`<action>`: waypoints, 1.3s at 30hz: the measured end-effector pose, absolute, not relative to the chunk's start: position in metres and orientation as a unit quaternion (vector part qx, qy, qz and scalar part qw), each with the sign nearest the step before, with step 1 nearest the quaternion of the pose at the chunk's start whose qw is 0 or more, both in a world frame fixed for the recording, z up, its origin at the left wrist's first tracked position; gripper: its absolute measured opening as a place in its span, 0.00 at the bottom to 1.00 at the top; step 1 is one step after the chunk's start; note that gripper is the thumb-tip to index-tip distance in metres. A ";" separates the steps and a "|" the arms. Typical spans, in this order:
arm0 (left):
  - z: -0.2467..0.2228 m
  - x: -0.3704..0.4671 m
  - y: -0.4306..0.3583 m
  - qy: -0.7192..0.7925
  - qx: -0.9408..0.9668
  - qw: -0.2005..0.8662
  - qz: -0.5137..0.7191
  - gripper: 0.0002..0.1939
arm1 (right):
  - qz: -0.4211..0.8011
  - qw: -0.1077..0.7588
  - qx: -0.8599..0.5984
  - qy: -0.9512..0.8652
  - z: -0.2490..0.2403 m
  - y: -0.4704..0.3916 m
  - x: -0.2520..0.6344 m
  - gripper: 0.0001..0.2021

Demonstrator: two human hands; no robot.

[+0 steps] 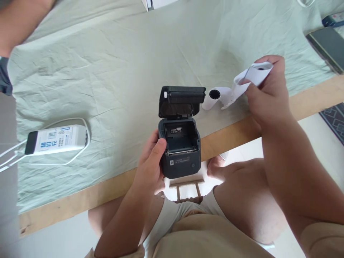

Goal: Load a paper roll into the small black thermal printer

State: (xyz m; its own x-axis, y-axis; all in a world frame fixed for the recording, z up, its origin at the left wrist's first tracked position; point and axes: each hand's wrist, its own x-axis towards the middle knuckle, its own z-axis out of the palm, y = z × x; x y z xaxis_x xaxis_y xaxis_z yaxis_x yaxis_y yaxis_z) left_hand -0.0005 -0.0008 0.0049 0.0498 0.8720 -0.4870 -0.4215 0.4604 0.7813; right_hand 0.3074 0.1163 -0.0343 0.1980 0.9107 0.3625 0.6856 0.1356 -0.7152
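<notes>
My left hand (152, 159) is wrapped round the side of a small black label printer (181, 166), its thumb on the rim. The printer's lid (182, 102) is swung up, and the paper bay (181, 138) inside holds no roll. Crumpled white paper (255, 75) is gripped by my right hand (268, 93) above the table's right part. A small white paper roll (211, 102) with a dark core lies just right of the lid. Its loose end runs toward the paper in my right hand; whether they are one strip, I cannot tell.
A white power strip (57, 139) with looped cable lies at left on the pale green cloth (113, 89). Another person's arm (21, 21) reaches in at top left. A dark flat case (328, 46) sits at far right. The wooden table edge (77, 204) runs below.
</notes>
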 end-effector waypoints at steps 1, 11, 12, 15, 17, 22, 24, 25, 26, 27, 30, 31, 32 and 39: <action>0.005 0.000 -0.001 0.507 0.221 0.686 0.472 0.27 | 0.139 0.414 -0.646 -0.625 -0.031 0.114 0.305 0.22; 0.008 0.001 0.002 0.517 0.217 0.679 0.474 0.26 | 0.126 0.367 -0.672 -0.631 -0.023 0.111 0.300 0.34; 0.008 0.001 0.002 0.517 0.215 0.680 0.474 0.26 | 0.116 0.365 -0.672 -0.634 -0.024 0.111 0.300 0.34; 0.007 0.001 0.002 0.508 0.214 0.685 0.476 0.27 | 0.088 0.356 -0.680 -0.635 -0.026 0.113 0.302 0.28; 0.007 0.001 0.002 0.504 0.211 0.689 0.477 0.27 | 0.073 0.359 -0.687 -0.627 -0.028 0.115 0.303 0.24; 0.006 0.001 0.002 0.499 0.221 0.691 0.475 0.26 | 0.048 0.356 -0.692 -0.626 -0.026 0.115 0.307 0.19; 0.006 0.001 0.001 0.502 0.222 0.686 0.477 0.25 | 0.034 0.345 -0.700 -0.625 -0.024 0.115 0.308 0.16; 0.006 0.000 0.001 0.504 0.222 0.686 0.475 0.26 | 0.025 0.337 -0.706 -0.622 -0.023 0.116 0.309 0.13; 0.006 0.000 0.001 0.504 0.222 0.687 0.473 0.26 | 0.017 0.330 -0.712 -0.620 -0.022 0.117 0.311 0.12; 0.005 0.000 0.000 0.504 0.222 0.689 0.470 0.26 | 0.010 0.324 -0.718 -0.616 -0.022 0.118 0.312 0.11; 0.004 -0.001 0.000 0.501 0.224 0.693 0.468 0.27 | -0.020 0.307 -0.731 -0.609 -0.025 0.122 0.321 0.09; 0.004 -0.001 0.000 0.502 0.224 0.691 0.470 0.26 | -0.028 0.301 -0.730 -0.613 -0.028 0.123 0.324 0.08; 0.004 -0.001 0.000 0.502 0.224 0.688 0.474 0.25 | -0.034 0.294 -0.726 -0.621 -0.030 0.125 0.328 0.08; 0.007 0.001 0.001 0.502 0.223 0.687 0.475 0.26 | -0.029 0.253 -0.696 -0.672 -0.035 0.122 0.337 0.18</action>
